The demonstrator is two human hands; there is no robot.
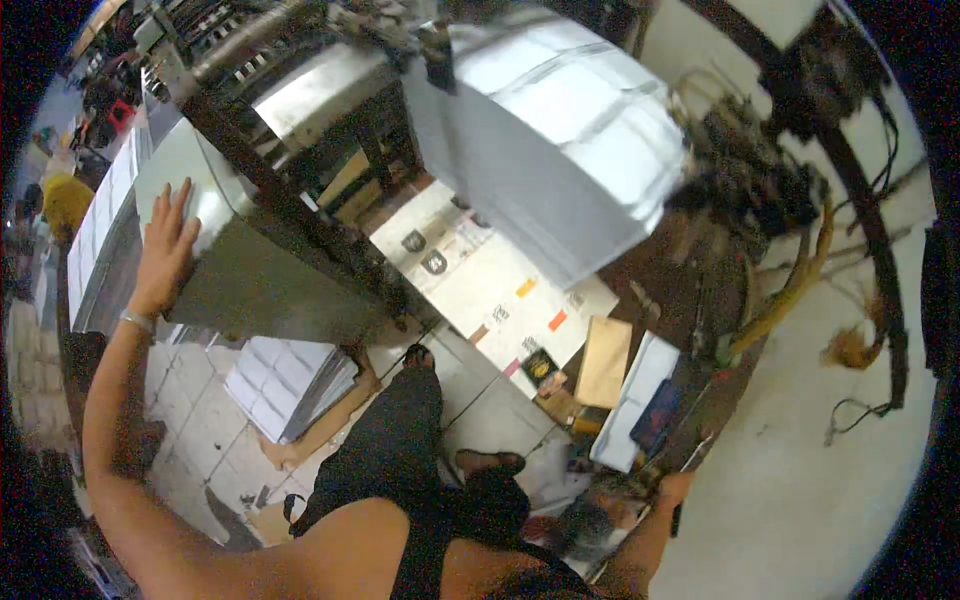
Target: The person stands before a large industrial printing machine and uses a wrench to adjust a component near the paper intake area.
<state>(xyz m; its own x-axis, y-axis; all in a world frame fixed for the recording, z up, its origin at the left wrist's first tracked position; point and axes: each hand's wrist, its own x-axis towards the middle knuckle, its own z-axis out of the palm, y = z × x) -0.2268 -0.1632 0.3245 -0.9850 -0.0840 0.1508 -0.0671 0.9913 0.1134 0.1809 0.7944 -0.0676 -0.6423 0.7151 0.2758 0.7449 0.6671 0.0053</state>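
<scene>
My left hand [168, 250] lies with fingers spread on the top edge of a grey-green metal machine cover [280, 270]. Beside it, to the left, stands a tall stack of white paper [105, 230]. At the lower right my right hand [675, 487] is near the wall, with a small dark thing just below it. Its fingers are too small and blurred to make out, so whether it grips anything cannot be told. Close to that hand are a white paper block [637, 400] and a dark blue item [655, 412].
A large white paper stack [540, 150] stands at the top centre, beside a pale board [470, 290] with printed pieces. Another paper stack [290, 385] sits low on the tiled floor [480, 390]. A brown packet [604, 362] lies at the board's end. Cables [800, 300] hang along the right wall.
</scene>
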